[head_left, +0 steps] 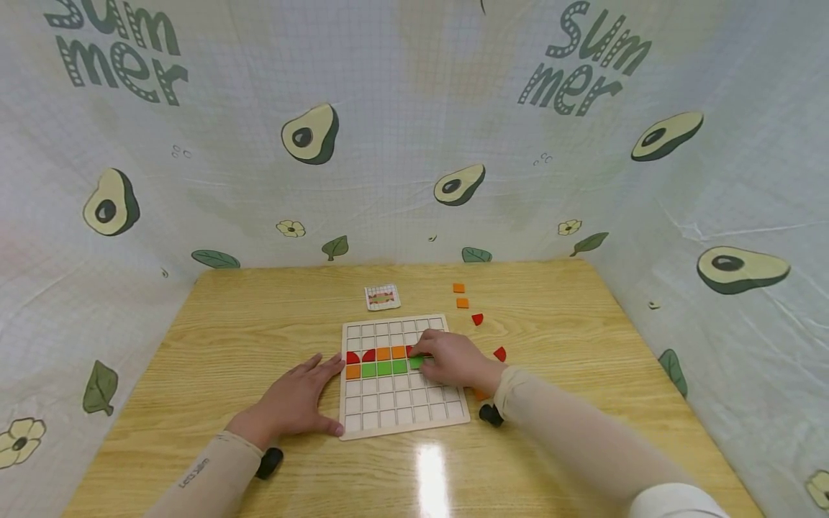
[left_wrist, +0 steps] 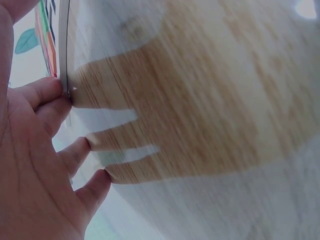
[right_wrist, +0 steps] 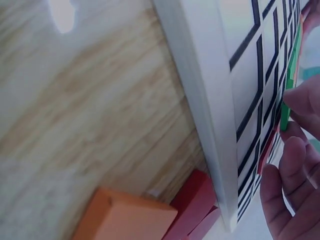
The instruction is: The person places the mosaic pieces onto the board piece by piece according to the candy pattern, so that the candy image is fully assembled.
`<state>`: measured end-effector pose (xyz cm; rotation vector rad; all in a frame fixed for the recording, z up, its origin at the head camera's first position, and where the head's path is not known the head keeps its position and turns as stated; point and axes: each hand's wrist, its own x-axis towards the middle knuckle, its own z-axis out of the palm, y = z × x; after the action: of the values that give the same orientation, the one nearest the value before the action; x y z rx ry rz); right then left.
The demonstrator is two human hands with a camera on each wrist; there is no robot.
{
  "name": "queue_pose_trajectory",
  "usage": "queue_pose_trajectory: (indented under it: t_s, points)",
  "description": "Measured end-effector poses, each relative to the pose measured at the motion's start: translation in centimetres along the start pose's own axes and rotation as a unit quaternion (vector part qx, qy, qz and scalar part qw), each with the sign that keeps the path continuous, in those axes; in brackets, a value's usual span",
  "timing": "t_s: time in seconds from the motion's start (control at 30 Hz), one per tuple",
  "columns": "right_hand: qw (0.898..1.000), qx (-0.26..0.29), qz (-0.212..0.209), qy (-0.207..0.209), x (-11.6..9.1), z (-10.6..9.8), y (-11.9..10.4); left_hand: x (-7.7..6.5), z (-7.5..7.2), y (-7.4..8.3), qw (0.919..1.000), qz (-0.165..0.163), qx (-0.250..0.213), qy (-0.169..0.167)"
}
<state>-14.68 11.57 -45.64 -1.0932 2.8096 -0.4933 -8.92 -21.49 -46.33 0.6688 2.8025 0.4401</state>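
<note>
My right hand (head_left: 451, 357) pinches a green tile (head_left: 417, 364) beside other green tiles (head_left: 384, 368) on the grid board (head_left: 401, 400). My left hand (head_left: 291, 400), with fingers spread wide, touches the board's left edge. Behind the wooden table (head_left: 272, 309) hangs an avocado-printed cloth (head_left: 388, 93).

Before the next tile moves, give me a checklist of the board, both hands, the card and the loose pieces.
1. Grid board steadied: ok, the left hand touches its left edge.
2. Green square tile gripped: ok, the right hand pinches it.
3. That tile flat in its cell: cannot tell, fingers partly cover it.
4. Pattern card uncovered: ok, it lies beyond the board's far edge.
5. Every tile placed: not ok, orange square tiles and red quarter-circle tiles lie loose to the board's right.
</note>
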Motion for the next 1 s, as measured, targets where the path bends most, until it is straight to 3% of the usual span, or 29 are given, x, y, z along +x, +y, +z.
queue_pose_trajectory:
  t_s: [0.23, 0.7, 1.0]
  points:
    - [0.999, -0.029, -0.013, -0.004, 0.1, 0.2, -0.2, 0.0, -0.1, 0.0, 1.0, 0.001, -0.001, 0.002]
    - [1.0, -0.028, -0.012, 0.004, 0.0, 0.5, -0.1, -0.1, -0.2, 0.2, 1.0, 0.003, -0.007, 0.003]
    - [1.0, -0.014, 0.002, 0.012, -0.8, -0.6, 0.3, -0.1, -0.4, 0.2, 1.0, 0.004, -0.003, 0.001]
